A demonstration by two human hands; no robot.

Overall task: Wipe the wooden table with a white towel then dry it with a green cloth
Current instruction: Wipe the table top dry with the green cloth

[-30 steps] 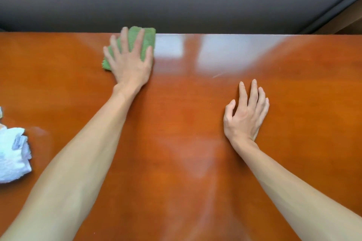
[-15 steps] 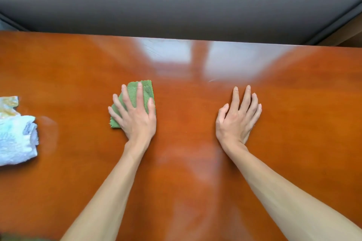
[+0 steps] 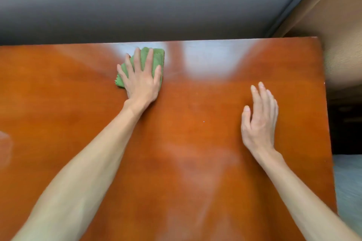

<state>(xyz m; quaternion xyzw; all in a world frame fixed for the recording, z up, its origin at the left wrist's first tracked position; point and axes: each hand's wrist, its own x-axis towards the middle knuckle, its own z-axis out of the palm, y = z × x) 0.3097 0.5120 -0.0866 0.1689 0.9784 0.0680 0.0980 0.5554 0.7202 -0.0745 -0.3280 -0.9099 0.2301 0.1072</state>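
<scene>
A folded green cloth (image 3: pixel 156 57) lies on the glossy wooden table (image 3: pixel 58 94) close to the far edge. My left hand (image 3: pixel 141 79) presses flat on the cloth with fingers spread, covering most of it. My right hand (image 3: pixel 259 117) rests palm down on bare wood near the table's right side, fingers together, holding nothing. The white towel is out of view.
The table's right edge (image 3: pixel 328 123) runs down the right of the view, with a dark gap and a pale floor beyond it. A grey wall stands behind the far edge. Window glare lies on the wood near the far edge.
My left hand has pushed the green cloth from mid-table away to the far edge. The view has swung right, so the white towel at the left has left the frame.
</scene>
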